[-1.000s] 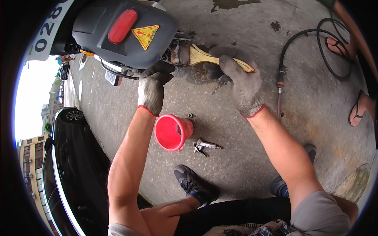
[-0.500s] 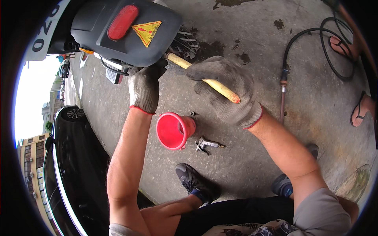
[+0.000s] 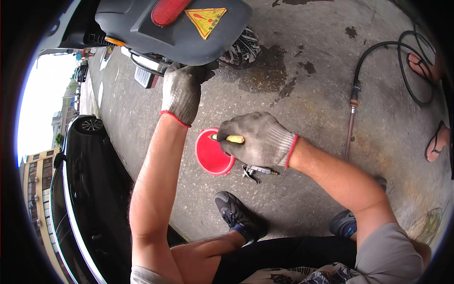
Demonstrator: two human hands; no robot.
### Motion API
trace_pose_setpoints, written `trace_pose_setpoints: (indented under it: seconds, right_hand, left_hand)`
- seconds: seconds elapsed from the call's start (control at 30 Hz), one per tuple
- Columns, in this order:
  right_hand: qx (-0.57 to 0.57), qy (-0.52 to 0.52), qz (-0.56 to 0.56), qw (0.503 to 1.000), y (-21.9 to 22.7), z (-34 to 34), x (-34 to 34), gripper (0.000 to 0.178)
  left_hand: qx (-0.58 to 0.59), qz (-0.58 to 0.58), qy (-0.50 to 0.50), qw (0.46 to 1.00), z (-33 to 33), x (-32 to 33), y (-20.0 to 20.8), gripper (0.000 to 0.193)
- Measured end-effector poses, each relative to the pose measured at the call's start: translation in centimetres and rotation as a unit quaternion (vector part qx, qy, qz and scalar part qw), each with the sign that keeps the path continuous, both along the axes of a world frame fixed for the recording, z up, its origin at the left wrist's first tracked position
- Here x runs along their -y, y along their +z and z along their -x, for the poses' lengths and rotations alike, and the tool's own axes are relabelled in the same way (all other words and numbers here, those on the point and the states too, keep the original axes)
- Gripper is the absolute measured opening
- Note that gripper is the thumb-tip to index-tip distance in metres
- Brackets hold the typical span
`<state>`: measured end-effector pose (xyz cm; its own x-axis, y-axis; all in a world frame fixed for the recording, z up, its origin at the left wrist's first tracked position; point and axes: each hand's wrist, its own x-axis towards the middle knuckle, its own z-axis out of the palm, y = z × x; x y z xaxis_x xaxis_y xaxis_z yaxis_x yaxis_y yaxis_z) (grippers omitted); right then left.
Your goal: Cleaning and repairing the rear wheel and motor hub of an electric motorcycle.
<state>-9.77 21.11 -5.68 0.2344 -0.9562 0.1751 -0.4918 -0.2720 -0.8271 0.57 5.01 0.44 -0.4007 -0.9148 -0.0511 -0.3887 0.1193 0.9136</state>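
Note:
In a soiled knit glove with a red cuff, my left hand is up against the lower edge of a motorbike's dark grey rear mudguard. It seems closed on that edge, with most of its fingers hidden. My right hand, gloved alike, is over the rim of a small red bucket on the ground. Its fingers are closed round a stick-like yellow handle, foreshortened, whose other end cannot be made out. The bike's treaded rear tyre shows beyond the mudguard.
A metal air gun lies beside the bucket, partly behind my right wrist. A black hose with a coupling runs along the concrete at right, near another person's sandalled feet. A black car stands at left. Wet patches darken the ground.
My right hand has moved down and left from beside the tyre to the bucket, taking the yellow-handled tool along. My left hand stays at the mudguard. The view has shifted slightly.

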Motion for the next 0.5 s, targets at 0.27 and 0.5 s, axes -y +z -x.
trace_pose_setpoints:
  seconds: [0.27, 0.5]
  right_hand:
    - [-0.408, 0.248, 0.014, 0.879, -5.5, -16.1, 5.9, 0.022]
    - [-0.386, 0.221, -0.027, 0.895, -5.7, -16.2, 5.0, 0.026]
  left_hand:
    - [-0.095, -0.057, 0.007, 0.994, 0.5, -0.4, 0.2, 0.026]
    - [-0.041, -0.107, -0.055, 0.992, 0.0, -0.4, -1.1, 0.032]
